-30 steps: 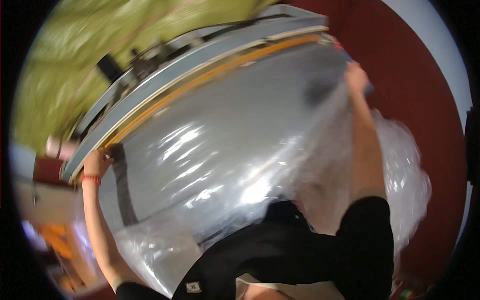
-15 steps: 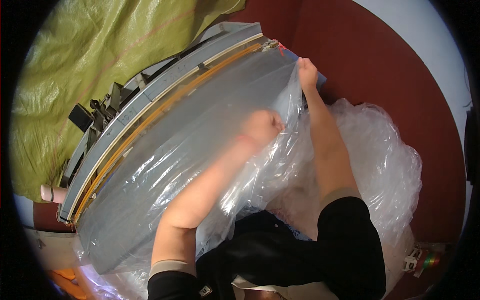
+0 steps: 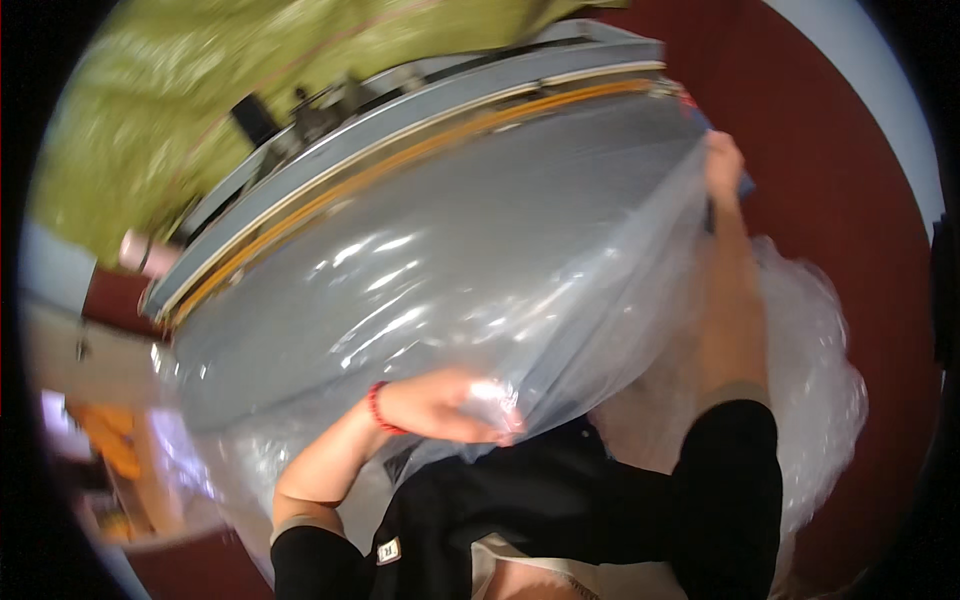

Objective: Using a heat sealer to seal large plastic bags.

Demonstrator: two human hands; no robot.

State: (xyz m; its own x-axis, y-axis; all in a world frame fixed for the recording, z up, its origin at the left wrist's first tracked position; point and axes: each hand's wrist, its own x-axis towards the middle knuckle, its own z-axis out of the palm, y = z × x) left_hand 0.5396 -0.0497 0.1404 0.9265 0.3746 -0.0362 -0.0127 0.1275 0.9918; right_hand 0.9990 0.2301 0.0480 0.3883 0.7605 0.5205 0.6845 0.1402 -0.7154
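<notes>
A clear plastic sheet (image 3: 440,270) lies over a long grey table surface, with bright glints across its middle. My left hand (image 3: 450,405), a red bead bracelet at its wrist, is low near my body with its fingers closed on the sheet's near edge. At the far right corner of the table, my right hand (image 3: 723,165) pinches the sheet and holds it taut. Between my two hands the film runs in a slanting, stretched fold. Motion blurs parts of the view.
A grey metal rail (image 3: 420,110) with an orange strip (image 3: 400,150) borders the far side. Behind it hangs a yellow-green tarp (image 3: 150,130). A pink bottle (image 3: 148,255) stands at the left end. Bunched clear plastic (image 3: 810,390) heaps at my right, beside a dark red surface (image 3: 840,220).
My left hand has come from beneath the film at the middle toward my body, drawing the sheet's edge nearer. My right hand keeps its grip at the far corner. The view has turned.
</notes>
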